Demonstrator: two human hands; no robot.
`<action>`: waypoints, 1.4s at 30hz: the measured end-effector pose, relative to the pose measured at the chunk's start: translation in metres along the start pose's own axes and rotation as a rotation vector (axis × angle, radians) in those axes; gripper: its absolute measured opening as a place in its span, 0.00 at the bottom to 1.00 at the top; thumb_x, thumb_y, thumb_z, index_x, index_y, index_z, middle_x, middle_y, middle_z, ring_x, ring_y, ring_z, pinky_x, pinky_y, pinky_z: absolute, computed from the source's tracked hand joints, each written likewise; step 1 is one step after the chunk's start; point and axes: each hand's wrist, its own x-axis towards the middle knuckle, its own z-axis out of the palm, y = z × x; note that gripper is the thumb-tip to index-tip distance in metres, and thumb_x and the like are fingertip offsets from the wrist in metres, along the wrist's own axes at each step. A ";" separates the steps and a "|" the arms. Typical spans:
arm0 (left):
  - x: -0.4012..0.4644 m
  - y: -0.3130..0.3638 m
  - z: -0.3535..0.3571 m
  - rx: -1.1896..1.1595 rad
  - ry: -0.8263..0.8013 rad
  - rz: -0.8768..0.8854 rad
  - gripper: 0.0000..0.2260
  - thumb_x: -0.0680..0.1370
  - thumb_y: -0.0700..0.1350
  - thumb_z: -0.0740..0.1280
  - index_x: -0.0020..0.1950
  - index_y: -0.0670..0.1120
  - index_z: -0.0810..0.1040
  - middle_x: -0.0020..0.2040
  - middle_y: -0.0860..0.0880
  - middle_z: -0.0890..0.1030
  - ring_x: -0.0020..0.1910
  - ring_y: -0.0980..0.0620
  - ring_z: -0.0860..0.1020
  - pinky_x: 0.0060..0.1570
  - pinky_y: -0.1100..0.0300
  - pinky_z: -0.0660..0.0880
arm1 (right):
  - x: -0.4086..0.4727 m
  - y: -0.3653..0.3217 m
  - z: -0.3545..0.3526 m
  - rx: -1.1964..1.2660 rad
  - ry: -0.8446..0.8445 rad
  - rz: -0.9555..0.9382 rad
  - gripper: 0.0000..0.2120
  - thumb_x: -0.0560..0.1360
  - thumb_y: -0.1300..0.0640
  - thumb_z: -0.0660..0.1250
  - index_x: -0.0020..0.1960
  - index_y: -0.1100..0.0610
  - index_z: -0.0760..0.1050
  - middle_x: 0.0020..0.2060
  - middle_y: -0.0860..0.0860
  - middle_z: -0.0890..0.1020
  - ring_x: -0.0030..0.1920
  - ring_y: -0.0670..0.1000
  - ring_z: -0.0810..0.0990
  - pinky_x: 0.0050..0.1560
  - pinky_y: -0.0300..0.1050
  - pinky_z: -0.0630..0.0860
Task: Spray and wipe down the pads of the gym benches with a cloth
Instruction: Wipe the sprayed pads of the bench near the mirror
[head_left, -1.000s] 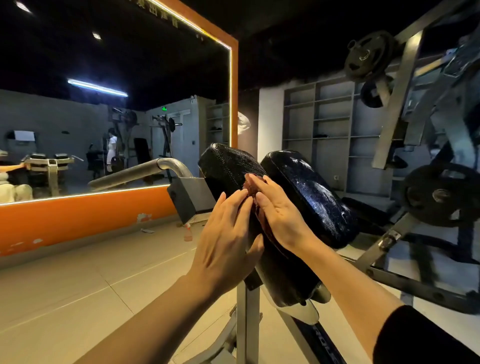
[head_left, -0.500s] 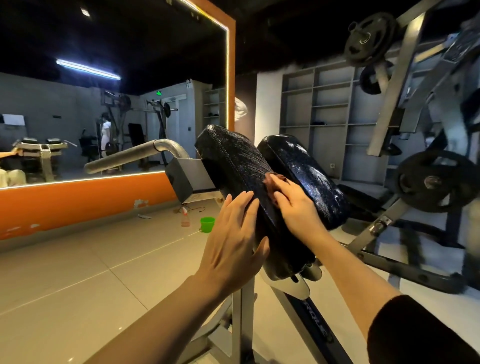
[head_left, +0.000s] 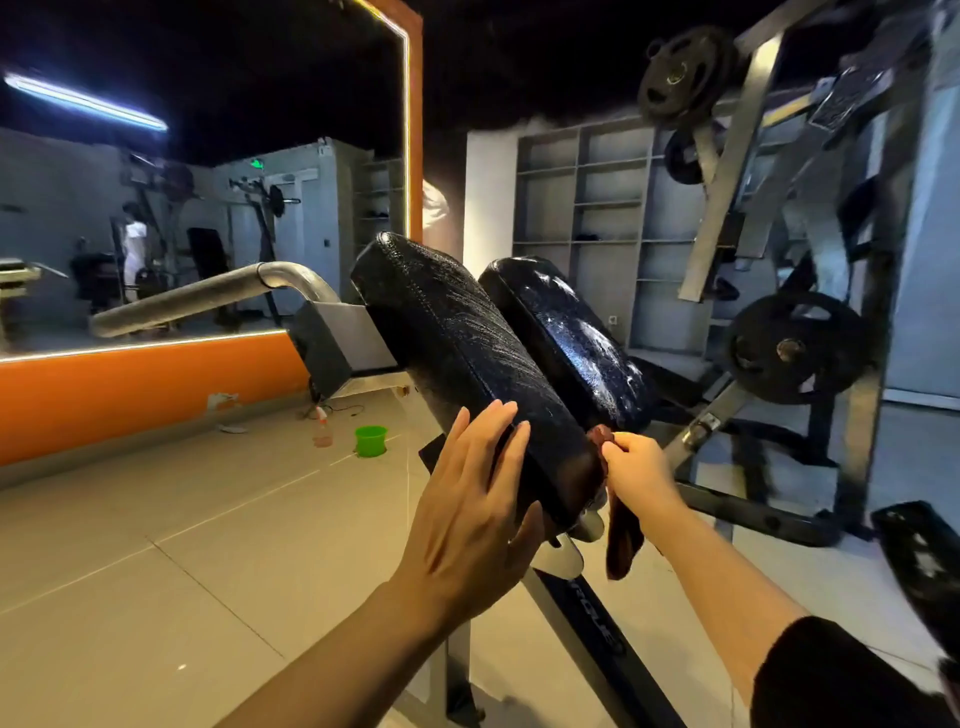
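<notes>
Here, the near black pad (head_left: 467, 353) tilts up toward eleven o'clock, its twin pad (head_left: 571, 338) just beside it at three. My right hand (head_left: 641, 475) pinches the brown cloth (head_left: 621, 540) at the pad's lower end; my left hand (head_left: 467, 519) lies flat, fingers straight, on its side.

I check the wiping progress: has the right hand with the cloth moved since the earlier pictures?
Yes. The right hand with the cloth has slid down the left pad, from mid-pad to its lower end.

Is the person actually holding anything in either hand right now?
The right hand pinches a brown cloth by its top end. The left hand only rests flat against the pad.
</notes>
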 end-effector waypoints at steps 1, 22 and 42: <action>-0.001 0.002 0.002 -0.004 -0.002 0.005 0.29 0.76 0.53 0.62 0.71 0.38 0.68 0.71 0.39 0.68 0.73 0.42 0.64 0.75 0.47 0.54 | -0.002 -0.003 0.001 0.039 0.049 -0.019 0.12 0.81 0.60 0.57 0.54 0.58 0.80 0.48 0.58 0.81 0.49 0.58 0.77 0.47 0.48 0.71; 0.064 -0.066 -0.035 0.213 0.001 -0.019 0.24 0.75 0.51 0.62 0.64 0.36 0.77 0.66 0.38 0.76 0.70 0.40 0.70 0.72 0.43 0.55 | 0.028 -0.115 0.037 0.064 -0.195 -0.698 0.19 0.83 0.57 0.56 0.74 0.51 0.67 0.76 0.50 0.62 0.74 0.44 0.59 0.68 0.29 0.50; 0.089 -0.084 -0.038 0.282 0.023 -0.064 0.25 0.77 0.51 0.59 0.67 0.35 0.73 0.67 0.37 0.75 0.67 0.41 0.73 0.72 0.47 0.63 | 0.072 -0.156 0.042 0.226 -0.089 -0.676 0.20 0.83 0.59 0.57 0.74 0.56 0.66 0.72 0.56 0.70 0.67 0.50 0.70 0.73 0.42 0.60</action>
